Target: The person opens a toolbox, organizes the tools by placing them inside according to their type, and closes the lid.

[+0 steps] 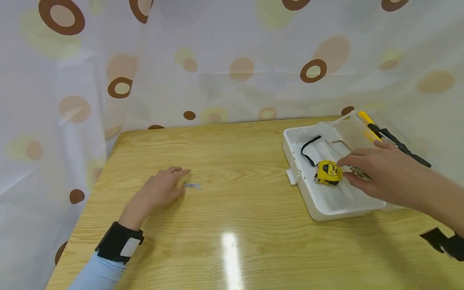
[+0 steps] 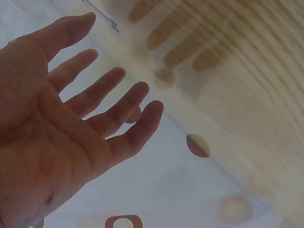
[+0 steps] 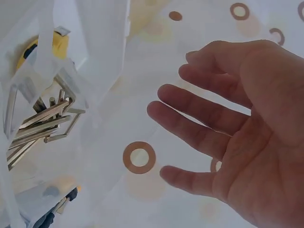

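A small silver open-end wrench (image 1: 193, 186) lies on the wooden table beside my left hand (image 1: 164, 188), whose fingers are extended and loosely bent. In the left wrist view the palm of that hand (image 2: 71, 114) shows with nothing in it. My right hand (image 1: 378, 173) hovers over the right part of an open white plastic box (image 1: 317, 209). Its fingers are spread and relaxed, and the right wrist view shows the palm (image 3: 259, 142) bare. Inside the box sit a yellow tape measure (image 1: 329, 172) with a black strap and several hex keys (image 3: 42, 121), partly hidden by my right hand in the head view.
Towards the box's right side lie a yellow-handled tool (image 1: 367, 117) and black-handled tools (image 1: 404, 148). A latch (image 1: 293, 175) sticks out from the box's left wall. A patterned curtain (image 1: 217, 60) hangs behind the table (image 1: 232, 157).
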Action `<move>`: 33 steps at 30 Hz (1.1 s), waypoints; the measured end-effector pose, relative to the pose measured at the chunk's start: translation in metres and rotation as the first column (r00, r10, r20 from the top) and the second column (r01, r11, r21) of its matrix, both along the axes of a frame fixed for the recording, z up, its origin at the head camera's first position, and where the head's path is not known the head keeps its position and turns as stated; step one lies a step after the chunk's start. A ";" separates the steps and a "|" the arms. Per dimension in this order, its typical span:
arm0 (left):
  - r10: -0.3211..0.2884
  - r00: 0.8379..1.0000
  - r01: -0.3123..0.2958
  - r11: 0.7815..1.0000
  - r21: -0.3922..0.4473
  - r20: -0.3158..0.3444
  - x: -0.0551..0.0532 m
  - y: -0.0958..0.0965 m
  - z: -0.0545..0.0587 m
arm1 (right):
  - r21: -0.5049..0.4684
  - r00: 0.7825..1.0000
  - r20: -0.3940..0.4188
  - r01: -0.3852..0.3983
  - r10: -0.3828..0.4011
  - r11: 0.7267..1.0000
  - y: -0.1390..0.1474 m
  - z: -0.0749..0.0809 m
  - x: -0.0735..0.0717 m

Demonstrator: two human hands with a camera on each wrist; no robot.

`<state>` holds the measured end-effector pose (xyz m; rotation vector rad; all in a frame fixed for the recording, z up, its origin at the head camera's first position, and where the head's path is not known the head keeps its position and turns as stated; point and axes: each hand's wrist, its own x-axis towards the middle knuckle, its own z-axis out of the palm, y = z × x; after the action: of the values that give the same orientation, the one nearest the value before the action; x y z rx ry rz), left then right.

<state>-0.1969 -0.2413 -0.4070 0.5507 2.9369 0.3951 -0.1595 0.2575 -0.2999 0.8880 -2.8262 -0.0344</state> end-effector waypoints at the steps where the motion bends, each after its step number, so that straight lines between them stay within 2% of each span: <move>1: -0.007 1.000 0.007 1.000 -0.008 0.004 -0.001 0.000 -0.003 | -0.021 0.998 -0.043 -0.036 0.035 0.999 0.001 -0.001 0.005; 5: -0.046 0.999 0.046 0.999 -0.015 -0.010 -0.001 0.005 -0.007 | -0.087 0.978 -0.178 -0.125 0.108 0.988 0.002 -0.001 0.024; 9: -0.073 0.997 0.072 0.997 -0.029 -0.032 -0.003 0.010 -0.011 | -0.126 0.965 -0.245 -0.124 0.091 0.984 -0.003 0.000 0.038; 13: -0.085 0.993 0.081 0.995 -0.049 -0.085 -0.001 0.012 -0.015 | -0.143 0.937 -0.334 -0.156 0.101 0.977 -0.009 0.001 0.044; 17: -0.104 0.985 0.104 0.995 -0.007 -0.136 0.002 0.015 -0.018 | -0.166 0.914 -0.389 -0.190 0.113 0.968 -0.010 0.002 0.047; 19: -0.112 0.981 0.115 0.993 0.010 -0.160 0.002 0.017 -0.018 | -0.169 0.913 -0.392 -0.192 0.113 0.967 -0.010 0.001 0.047; 22: -0.108 0.976 0.112 0.994 0.012 -0.188 0.001 0.019 -0.020 | -0.170 0.922 -0.371 -0.185 0.111 0.968 -0.009 -0.002 0.047; 25: -0.096 0.977 0.099 0.995 0.010 -0.190 0.001 0.020 -0.021 | -0.166 0.928 -0.352 -0.193 0.124 0.967 -0.009 -0.005 0.047; 29: -0.075 0.987 0.079 0.997 0.021 -0.144 0.000 0.020 -0.021 | -0.165 0.933 -0.332 -0.202 0.139 0.965 -0.009 -0.008 0.046; 33: -0.070 0.995 0.072 0.997 0.025 -0.066 -0.003 0.020 -0.016 | -0.173 0.936 -0.324 -0.201 0.137 0.964 -0.010 -0.010 0.046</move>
<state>-0.2000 -0.2211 -0.4234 0.6823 2.9675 0.4180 -0.1138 0.2479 -0.3100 0.9802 -2.4048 0.1265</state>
